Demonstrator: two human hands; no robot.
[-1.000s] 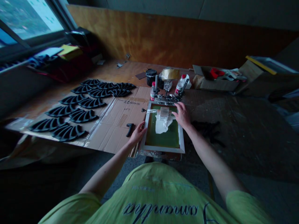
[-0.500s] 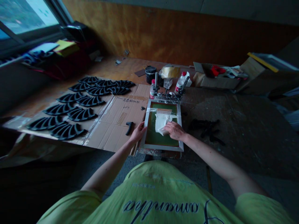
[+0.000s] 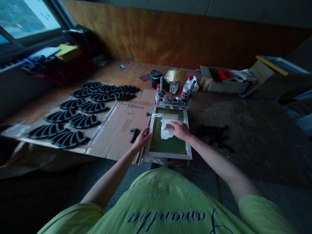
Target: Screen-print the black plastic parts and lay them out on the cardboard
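I'm looking down over a green shirt at the printing frame (image 3: 168, 155), which sits flat on the bench right in front of me, its green mesh (image 3: 170, 145) facing up. My right hand (image 3: 179, 130) lies palm down on the mesh, pressing on a white cloth (image 3: 165, 127) that spreads out to the left of the fingers and up toward the far end of the frame (how tightly the fingers curl into the cloth I cannot tell from here). My left hand (image 3: 142, 138) is on the frame's left rail, fingers laid loosely against its outer edge, nothing gripped inside it. Just to the left of that hand a small black handle (image 3: 133, 135) lies on the flattened cardboard (image 3: 117, 130), close but not touching. At the far end of the frame the metal clamps (image 3: 174, 102) hold it, with two red-capped bottles (image 3: 188, 86) and a black tub (image 3: 155, 79) just behind. Rows of black fan-shaped pieces (image 3: 80, 110) cover the cardboard well off to the left. A loose dark heap (image 3: 214, 133) sits on the bench to the right of the frame, near my right forearm.
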